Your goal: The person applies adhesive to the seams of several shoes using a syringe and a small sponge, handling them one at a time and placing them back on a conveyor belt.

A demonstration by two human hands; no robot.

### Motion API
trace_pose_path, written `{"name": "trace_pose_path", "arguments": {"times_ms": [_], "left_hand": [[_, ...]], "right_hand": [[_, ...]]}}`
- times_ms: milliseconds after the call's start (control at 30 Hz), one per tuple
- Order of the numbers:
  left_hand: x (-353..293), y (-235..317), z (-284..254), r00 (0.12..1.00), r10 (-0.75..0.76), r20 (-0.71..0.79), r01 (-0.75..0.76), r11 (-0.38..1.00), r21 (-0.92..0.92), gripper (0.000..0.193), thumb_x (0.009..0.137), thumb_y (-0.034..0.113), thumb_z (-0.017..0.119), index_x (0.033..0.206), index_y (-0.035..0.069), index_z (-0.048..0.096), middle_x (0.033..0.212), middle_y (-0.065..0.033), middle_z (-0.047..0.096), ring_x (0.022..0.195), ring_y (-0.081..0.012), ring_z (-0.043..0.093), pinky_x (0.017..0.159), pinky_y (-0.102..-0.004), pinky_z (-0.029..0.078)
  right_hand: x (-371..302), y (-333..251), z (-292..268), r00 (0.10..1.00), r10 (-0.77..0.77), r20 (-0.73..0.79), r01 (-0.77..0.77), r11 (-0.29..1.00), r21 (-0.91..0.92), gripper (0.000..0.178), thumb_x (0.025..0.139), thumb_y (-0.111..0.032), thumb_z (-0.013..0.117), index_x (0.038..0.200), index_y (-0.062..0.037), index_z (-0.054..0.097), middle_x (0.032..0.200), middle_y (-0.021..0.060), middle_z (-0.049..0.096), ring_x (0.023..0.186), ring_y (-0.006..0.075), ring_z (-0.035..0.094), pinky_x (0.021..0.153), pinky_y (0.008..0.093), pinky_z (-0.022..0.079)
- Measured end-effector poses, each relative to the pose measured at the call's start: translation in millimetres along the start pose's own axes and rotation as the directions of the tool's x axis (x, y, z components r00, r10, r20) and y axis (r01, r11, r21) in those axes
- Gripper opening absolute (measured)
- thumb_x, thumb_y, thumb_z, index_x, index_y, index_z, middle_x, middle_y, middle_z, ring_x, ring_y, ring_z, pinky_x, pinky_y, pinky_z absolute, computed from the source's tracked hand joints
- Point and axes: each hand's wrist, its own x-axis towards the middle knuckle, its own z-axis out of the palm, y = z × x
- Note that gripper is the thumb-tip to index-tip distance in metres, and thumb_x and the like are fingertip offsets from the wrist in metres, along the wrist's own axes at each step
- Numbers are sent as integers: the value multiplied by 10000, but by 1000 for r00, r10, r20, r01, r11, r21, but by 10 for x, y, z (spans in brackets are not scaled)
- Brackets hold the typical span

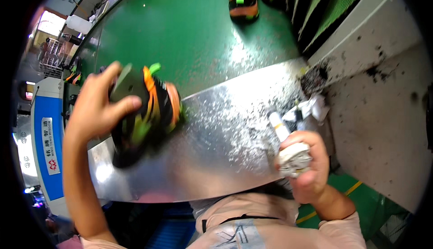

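My left hand [97, 102] is closed on a black sneaker [155, 109] with orange and bright green parts, somewhat smeared by motion. Its thumb and fingers grip an olive-green block [129, 85], likely a shoe last, that fills the opening. The sneaker is tilted above the left part of the metal sheet [180, 172]. On the right, my right hand [315, 165] is wrapped round a dirty white crumpled wad [295, 159]. A white marker-like tube [278, 126] with an orange band sticks out beyond the fingers; whether the hand holds it cannot be made out.
Dark crumbs [243, 140] cover the sheet's right part, beside a crumpled white cloth [313, 108]. Beyond lies a green surface [180, 28] with sneakers [242, 3] at the far edge. Green ribbed panels [333, 10] and a stained pale wall [374, 95] bound the right; a blue-and-white machine [49, 145] stands left.
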Motion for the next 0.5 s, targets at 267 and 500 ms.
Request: {"name": "trace_pose_path", "arguments": {"times_ms": [267,500], "left_hand": [[2039,187,382,719,647,-253,-466,719,515,345,667,57,709,989,81,589,1001,-152,604,1017,-302,572,827,-415,471],[1799,-398,479,748,463,-475,-437,883,172,471,798,66,644,1257,105,544,1331,-89,513,1241,-287,472,1046,-359,361]], "right_hand": [[-18,99,-143,940,2,342,242,701,-671,488,782,-321,745,1142,-46,561,811,90,608,576,190,545,493,262,432],[-242,212,-53,869,151,470,340,508,-791,408,807,-361,683,1081,-82,566,693,40,513,578,204,542,480,302,423]]}}
